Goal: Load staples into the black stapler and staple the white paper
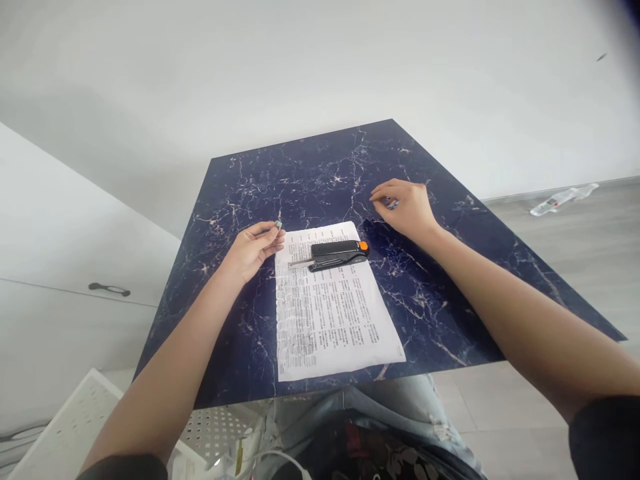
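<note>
My left hand (254, 252) is closed in a pinch at the left edge of a printed sheet (345, 313). Between its thumb and fingers is a small grey piece that looks like a strip of staples (278, 226). Across the upper part of the page lies a black stapler (337, 255) with an orange end, and a thin silver metal part sticks out from its left side. My right hand (404, 205) hovers over the table to the upper right of the stapler, fingers curled and fingertips nearly meeting. Whether anything small sits between them cannot be made out.
Everything lies on a dark blue marbled table (300, 180) that stands near a white wall. A clear plastic item (564, 199) is on the floor at right. Below the table's left side are a white perforated rack (220, 430) and a white cable (280, 454).
</note>
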The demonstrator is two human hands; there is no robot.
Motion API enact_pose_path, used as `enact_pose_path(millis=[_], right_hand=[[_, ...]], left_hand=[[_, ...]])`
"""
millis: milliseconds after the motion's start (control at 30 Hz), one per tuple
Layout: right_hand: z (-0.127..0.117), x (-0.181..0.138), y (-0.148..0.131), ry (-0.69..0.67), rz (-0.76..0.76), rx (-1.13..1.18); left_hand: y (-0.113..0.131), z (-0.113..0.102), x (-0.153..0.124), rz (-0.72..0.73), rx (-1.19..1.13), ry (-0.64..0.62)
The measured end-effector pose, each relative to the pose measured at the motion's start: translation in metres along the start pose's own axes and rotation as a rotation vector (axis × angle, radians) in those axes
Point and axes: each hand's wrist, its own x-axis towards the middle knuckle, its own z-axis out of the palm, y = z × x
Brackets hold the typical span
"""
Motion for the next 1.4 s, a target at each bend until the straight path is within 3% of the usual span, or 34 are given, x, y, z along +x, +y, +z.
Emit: enact_pose_path(millis=[100,233,433,600,833,1400], right_hand=[[0.000,0.000,0.000,-0.028,0.020,0.015],[0.000,-0.001,0.001,-0.045,0.021,0.022],[0.001,-0.001,-0.001,-0.080,0.021,0.029],[0.001,-0.002,-0.002,-0.112,0.004,0.050],[0.001,-0.003,-0.002,-0.155,0.019,0.063],[0.002,-0.004,-0.003,-0.201,0.023,0.087]], left_hand=[[0.001,0.000,-0.001,-0.017,-0.015,0.012],[0.001,0.003,-0.005,0.026,0.055,-0.080],[-0.001,0.006,-0.012,0.305,0.454,-0.306],[0.003,0.009,-0.017,0.428,0.734,-0.481],[0.006,0.013,-0.019,0.413,0.921,-0.491],[0.004,0.016,-0.019,0.407,0.934,-0.478]])
